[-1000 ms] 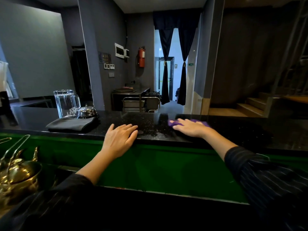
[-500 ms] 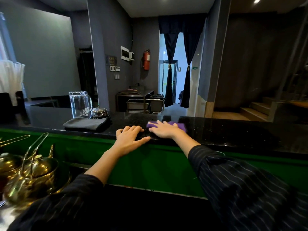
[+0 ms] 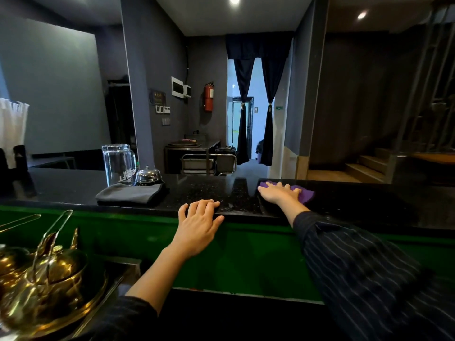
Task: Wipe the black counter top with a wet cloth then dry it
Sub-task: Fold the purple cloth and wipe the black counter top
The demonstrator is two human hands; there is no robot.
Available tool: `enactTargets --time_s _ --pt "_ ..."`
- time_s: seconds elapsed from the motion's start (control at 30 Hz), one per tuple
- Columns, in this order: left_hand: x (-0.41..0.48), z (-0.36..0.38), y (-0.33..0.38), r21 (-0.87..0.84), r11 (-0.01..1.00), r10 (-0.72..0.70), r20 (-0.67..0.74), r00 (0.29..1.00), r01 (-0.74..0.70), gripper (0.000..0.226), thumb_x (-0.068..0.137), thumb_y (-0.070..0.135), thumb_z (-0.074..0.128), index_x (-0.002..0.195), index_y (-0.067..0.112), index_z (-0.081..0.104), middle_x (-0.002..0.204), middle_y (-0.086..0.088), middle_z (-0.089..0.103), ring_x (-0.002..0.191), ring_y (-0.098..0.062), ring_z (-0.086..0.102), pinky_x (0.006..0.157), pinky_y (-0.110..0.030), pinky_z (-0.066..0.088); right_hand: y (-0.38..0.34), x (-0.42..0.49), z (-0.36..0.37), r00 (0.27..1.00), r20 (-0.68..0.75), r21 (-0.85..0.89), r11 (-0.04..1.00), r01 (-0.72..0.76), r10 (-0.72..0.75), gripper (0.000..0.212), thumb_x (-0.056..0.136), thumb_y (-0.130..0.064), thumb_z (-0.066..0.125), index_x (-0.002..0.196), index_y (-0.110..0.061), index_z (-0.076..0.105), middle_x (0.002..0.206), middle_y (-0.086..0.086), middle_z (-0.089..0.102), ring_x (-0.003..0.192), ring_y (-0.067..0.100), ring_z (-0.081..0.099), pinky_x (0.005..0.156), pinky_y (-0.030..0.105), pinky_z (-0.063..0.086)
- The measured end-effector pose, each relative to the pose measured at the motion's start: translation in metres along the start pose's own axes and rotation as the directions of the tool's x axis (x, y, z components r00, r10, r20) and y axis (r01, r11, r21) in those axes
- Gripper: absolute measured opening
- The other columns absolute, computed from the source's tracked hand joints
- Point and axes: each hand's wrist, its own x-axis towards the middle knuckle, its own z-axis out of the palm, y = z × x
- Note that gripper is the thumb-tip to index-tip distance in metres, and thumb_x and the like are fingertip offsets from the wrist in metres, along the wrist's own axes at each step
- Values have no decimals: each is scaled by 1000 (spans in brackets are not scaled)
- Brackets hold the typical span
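A black speckled counter top (image 3: 221, 190) runs across the view above a green front panel. My right hand (image 3: 279, 193) lies flat on a purple cloth (image 3: 305, 194) at the counter's middle right, pressing it down; most of the cloth is hidden under the palm. My left hand (image 3: 199, 219) rests on the counter's near edge, fingers spread, holding nothing. A folded dark grey cloth (image 3: 130, 194) lies on the counter to the left.
A glass pitcher (image 3: 118, 163) and a chrome call bell (image 3: 147, 176) stand behind the grey cloth. Brass teapots (image 3: 46, 279) sit at the lower left below the counter. A white straw bundle (image 3: 12, 129) is at the far left.
My right hand slid the purple cloth left toward my left hand, then back to the right. My left hand stayed on the counter edge. The camera shifted slightly.
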Motion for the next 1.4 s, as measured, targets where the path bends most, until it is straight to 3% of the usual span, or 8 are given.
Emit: enactTargets --time_s 0.13,0.3,0.43,0.57,0.7,0.9,1.03,1.4 --pt "4 -1 -5 16 999 30 44 999 -31 82 75 65 -5 141 30 29 145 11 32 136 -13 25 112 -40 7 -54 3 7 998 1 -70 996 -63 63 74 93 -67 17 154 -26 16 161 17 12 146 41 10 116 60 4" --pt "7 -6 -8 20 998 60 109 992 -62 63 90 61 15 143 29 27 147 9 30 138 -14 23 113 -41 8 -104 -8 16 946 97 -41 948 314 -309 69 94 -67 14 154 -32 12 163 7 5 149 32 3 115 61 -3" --pt "-2 -12 -27 21 993 116 75 990 -118 75 77 65 0 144 39 22 149 11 29 140 -11 21 114 -40 8 -77 -28 7 857 165 52 872 487 -489 64 99 -56 26 154 -26 14 163 1 10 150 24 9 118 50 1" --pt "-15 -12 -42 59 996 64 109 992 -71 76 75 66 4 146 40 11 154 8 19 145 -14 11 115 -49 -5 -12 -13 -2 958 73 19 961 275 -275 67 97 -61 23 154 -26 16 162 -2 12 149 23 14 119 46 8" --pt "-7 -15 -34 66 997 32 172 985 -44 68 88 58 37 147 36 11 155 3 16 145 -19 7 115 -54 -6 -19 -12 7 1000 -21 -43 999 12 -13 67 97 -61 17 154 -28 12 163 4 7 149 30 7 118 57 3" --pt "-9 -25 -30 89 995 15 208 978 -34 92 77 46 62 148 22 8 156 -1 12 146 -18 4 114 -54 -9 -109 -53 24 927 75 -33 928 371 -368 61 97 -59 15 153 -36 16 164 -2 5 150 27 4 115 60 -1" --pt "-17 -29 -27 88 996 9 205 979 -27 97 73 41 64 147 12 8 158 -4 12 147 -20 2 116 -51 -7 -100 -80 22 861 117 -10 866 500 -495 60 99 -55 19 153 -30 17 163 -5 9 150 22 8 117 53 4" --pt "-30 -42 1 204 976 -137 311 941 75 101 82 37 62 149 9 -8 159 -9 -12 145 -25 -16 115 -50 -7 96 -74 -19 994 35 24 994 107 -108 69 97 -61 18 155 -22 11 163 -3 6 150 21 6 120 50 2"
